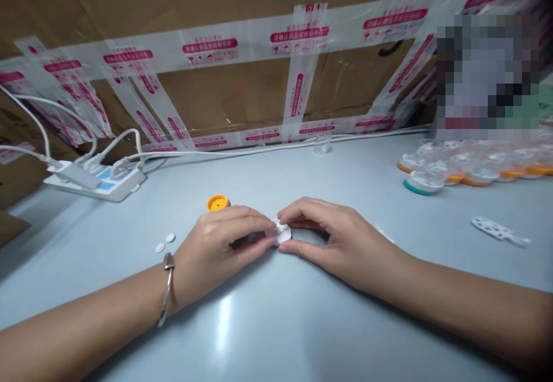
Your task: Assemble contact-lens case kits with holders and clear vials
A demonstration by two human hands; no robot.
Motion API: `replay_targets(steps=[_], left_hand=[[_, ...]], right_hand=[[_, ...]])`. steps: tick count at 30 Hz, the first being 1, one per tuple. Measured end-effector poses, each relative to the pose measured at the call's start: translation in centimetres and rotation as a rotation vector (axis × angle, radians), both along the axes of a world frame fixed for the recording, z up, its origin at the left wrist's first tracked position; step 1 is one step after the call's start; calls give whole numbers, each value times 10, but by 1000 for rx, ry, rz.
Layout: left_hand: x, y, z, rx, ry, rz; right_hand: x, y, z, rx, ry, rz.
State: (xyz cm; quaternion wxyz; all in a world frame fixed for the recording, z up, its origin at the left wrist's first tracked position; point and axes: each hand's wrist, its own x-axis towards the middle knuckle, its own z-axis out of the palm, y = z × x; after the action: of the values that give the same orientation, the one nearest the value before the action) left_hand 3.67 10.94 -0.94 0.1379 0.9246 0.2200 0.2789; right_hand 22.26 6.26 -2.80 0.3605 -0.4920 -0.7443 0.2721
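Observation:
Between my fingertips, just above or on the table, is a small round white plastic piece [283,233]. My left hand [231,238] pinches it from the left, thumb and fingers closed, and covers part of it. My right hand [330,235] grips the same piece from the right with thumb and fingers. Behind the left knuckles lies an orange round cap [218,203], hollow side up. Two small white discs [165,243] rest left of the left hand. A thin white piece [384,234] shows partly from behind the right hand.
A white perforated plastic strip [496,230] lies at the right. Rows of clear, white, orange and teal assemblies [425,181] stand behind it. A clear cup-like part [322,144] sits near the taped cardboard wall [242,99]. At left is a power strip [121,189] with cables.

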Motion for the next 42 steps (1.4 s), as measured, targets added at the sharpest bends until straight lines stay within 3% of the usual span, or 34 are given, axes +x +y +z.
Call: replay_targets(steps=[17, 28, 31, 34, 36, 38, 42], left_hand=[[-1, -2, -3, 109, 22, -70], [-3, -4, -4, 242, 187, -121], [-3, -1, 9, 116, 238, -168], [-10, 9, 36, -30, 274, -141], [-23, 18, 55, -75, 396, -24], [-42, 28, 71, -175, 653, 46], [-73, 41, 81, -249, 919, 281]], right_hand=[[1, -1, -1, 160, -119, 14], [-2, -5, 1, 315, -453, 132], [-2, -6, 1, 329, -406, 126], [-1, -6, 2, 274, -333, 112], [-1, -7, 4, 196, -295, 81], [-2, -8, 7, 109, -265, 35], [-3, -10, 10, 33, -235, 2]])
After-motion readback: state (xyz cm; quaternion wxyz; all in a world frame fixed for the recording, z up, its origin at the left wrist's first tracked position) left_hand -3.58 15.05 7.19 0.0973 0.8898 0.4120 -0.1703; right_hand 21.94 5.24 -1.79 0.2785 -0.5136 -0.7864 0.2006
